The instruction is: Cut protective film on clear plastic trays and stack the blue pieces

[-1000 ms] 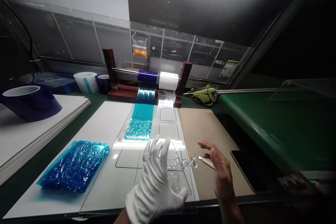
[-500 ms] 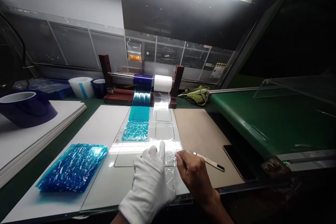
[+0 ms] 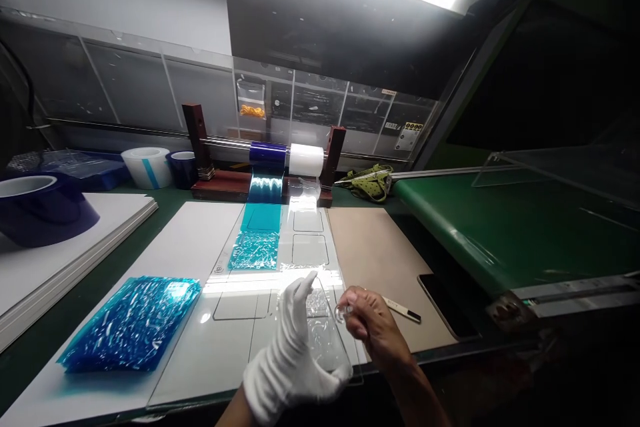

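My left hand (image 3: 295, 347), in a white glove, holds a clear rectangular sheet (image 3: 325, 340) by its edges, fingertips at the far end and thumb at the near right corner. The sheet is tilted above the marked work plate (image 3: 200, 360); its exact material I cannot tell. My bare right hand (image 3: 375, 323) is closed just right of the sheet. Between its thumb and forefinger is a small curled piece of clear film (image 3: 343, 312). Beyond both hands, blue film (image 3: 263, 217) and clear film (image 3: 303, 193) run down from two rolls onto the plate.
A stack of blue film pieces (image 3: 133, 323) lies at the left. Right of my hands are a beige-handled tool (image 3: 403, 310), a phone (image 3: 447, 307) and a green belt (image 3: 460, 233). A wooden roll stand (image 3: 220, 187) and spare tape rolls (image 3: 147, 167) stand at the back.
My left hand has turned and lifted the clear sheet off the plate, gripping its edges. My right hand has drawn slightly away to the right, with the curled film now visible in its pinch.
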A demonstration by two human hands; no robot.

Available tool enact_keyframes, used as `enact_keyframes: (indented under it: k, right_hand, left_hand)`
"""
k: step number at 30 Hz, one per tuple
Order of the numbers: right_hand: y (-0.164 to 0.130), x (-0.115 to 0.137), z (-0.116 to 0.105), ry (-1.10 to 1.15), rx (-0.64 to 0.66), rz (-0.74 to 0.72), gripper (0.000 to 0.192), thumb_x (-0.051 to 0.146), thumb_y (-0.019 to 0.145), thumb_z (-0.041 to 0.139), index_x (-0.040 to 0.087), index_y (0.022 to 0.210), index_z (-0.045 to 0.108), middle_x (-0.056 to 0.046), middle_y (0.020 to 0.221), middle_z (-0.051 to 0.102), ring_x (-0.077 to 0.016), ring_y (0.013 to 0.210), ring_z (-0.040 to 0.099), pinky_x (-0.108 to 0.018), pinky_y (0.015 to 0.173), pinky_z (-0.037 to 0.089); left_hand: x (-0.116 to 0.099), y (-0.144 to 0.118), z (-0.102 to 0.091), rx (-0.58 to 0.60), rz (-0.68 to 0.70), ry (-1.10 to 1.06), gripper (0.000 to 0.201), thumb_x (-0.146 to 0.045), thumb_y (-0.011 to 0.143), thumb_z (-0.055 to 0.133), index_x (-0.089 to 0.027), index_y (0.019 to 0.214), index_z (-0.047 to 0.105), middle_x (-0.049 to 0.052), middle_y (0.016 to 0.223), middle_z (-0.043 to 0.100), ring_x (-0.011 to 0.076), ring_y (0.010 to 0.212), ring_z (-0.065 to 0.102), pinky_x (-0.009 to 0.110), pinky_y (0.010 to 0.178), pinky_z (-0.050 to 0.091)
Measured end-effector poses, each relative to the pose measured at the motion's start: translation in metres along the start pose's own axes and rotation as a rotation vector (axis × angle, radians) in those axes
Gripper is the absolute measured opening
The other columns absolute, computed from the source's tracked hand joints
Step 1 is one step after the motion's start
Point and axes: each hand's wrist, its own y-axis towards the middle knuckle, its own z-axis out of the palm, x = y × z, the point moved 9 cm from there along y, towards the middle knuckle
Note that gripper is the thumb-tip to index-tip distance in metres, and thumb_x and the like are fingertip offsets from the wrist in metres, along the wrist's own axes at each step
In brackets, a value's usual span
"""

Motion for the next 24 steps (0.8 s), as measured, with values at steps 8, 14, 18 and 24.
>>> enact_keyframes:
  k: [8, 14, 18, 24]
  right_hand:
    - [-0.017, 0.037, -0.012, -0.511, -0.278, -0.234, 0.031, 0.042, 0.086, 0.053, 0.018, 0.069, 0.061, 0.0, 0.057, 0.047, -0.0121, 0.052, 0.039, -0.026, 0.053, 0.026]
    - [-0.013, 0.015, -0.001, -0.556, -0.135, -0.19, 0.033, 0.037, 0.091, 0.047, 0.018, 0.067, 0.06, 0.002, 0.055, 0.043, -0.0113, 0.051, 0.037, -0.025, 0.052, 0.029]
    - [-0.016, -0.003, -0.013, -0.438, 0.068, -0.06, 0.04, 0.042, 0.092, 0.045, 0.015, 0.067, 0.062, 0.008, 0.048, 0.032, -0.0073, 0.042, 0.028, -0.02, 0.041, 0.024]
    - [-0.06, 0.02, -0.054, -0.464, -0.094, -0.043, 0.034, 0.04, 0.091, 0.052, 0.016, 0.073, 0.068, 0.004, 0.054, 0.049, -0.0096, 0.05, 0.044, -0.022, 0.05, 0.034]
  left_hand:
    - [-0.012, 0.006, 0.01, 0.182, -0.155, 0.663, 0.098, -0.033, 0.058, 0.059, -0.006, 0.145, 0.022, 0.028, 0.13, 0.039, 0.0458, 0.111, 0.045, 0.061, 0.085, 0.038]
    - [0.0, -0.003, 0.007, 0.4, -0.196, 0.73, 0.095, -0.041, 0.053, 0.059, -0.001, 0.137, 0.039, 0.029, 0.121, 0.048, 0.0441, 0.1, 0.05, 0.058, 0.081, 0.038]
    - [0.005, -0.01, 0.008, 0.475, -0.169, 0.519, 0.099, -0.037, 0.05, 0.061, -0.017, 0.143, 0.033, 0.019, 0.126, 0.049, 0.0391, 0.1, 0.051, 0.053, 0.085, 0.041]
    - [-0.027, -0.007, 0.035, 0.498, 0.099, 0.313, 0.106, -0.033, 0.042, 0.068, -0.02, 0.142, 0.034, 0.017, 0.121, 0.052, 0.0424, 0.109, 0.047, 0.058, 0.095, 0.037]
